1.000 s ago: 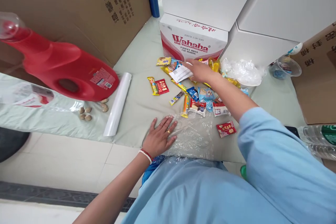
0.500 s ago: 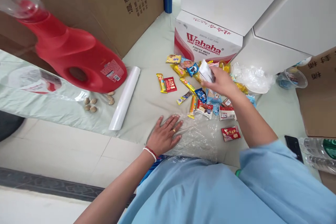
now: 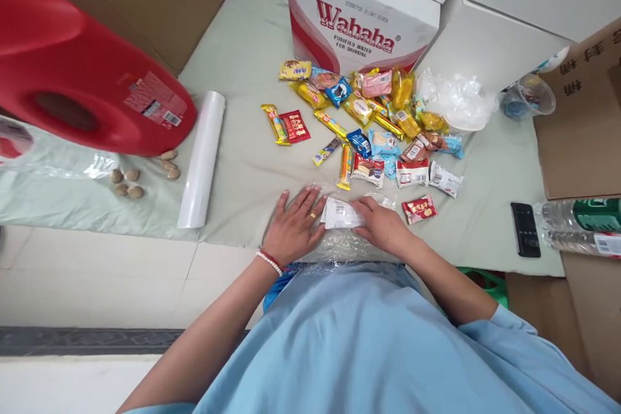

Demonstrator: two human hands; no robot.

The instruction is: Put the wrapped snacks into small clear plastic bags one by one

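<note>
My left hand (image 3: 294, 223) lies flat with fingers stretched out on a sheet of clear plastic (image 3: 334, 247) at the table's near edge. Beside it, my right hand (image 3: 381, 225) has its fingers closed on a white packet with a barcode (image 3: 338, 213), which rests on the plastic. Beyond both hands spreads a pile of wrapped snacks (image 3: 361, 110) in yellow, blue, pink and red. A red snack packet (image 3: 419, 209) lies just right of my right hand, with a white wrapped snack (image 3: 446, 179) behind it.
A large red jug (image 3: 92, 71) and a white roll (image 3: 202, 162) are on the left, with several brown nuts (image 3: 134, 191) nearby. A Wahaba-type water carton (image 3: 363, 19) stands at the back. On the right are a phone (image 3: 524, 229), plastic bottles (image 3: 577, 215) and a clear cup (image 3: 528, 97).
My right hand has brought the white packet from over the snack pile down to the plastic beside my left hand. My left hand stays flat on the plastic. The view has tilted down.
</note>
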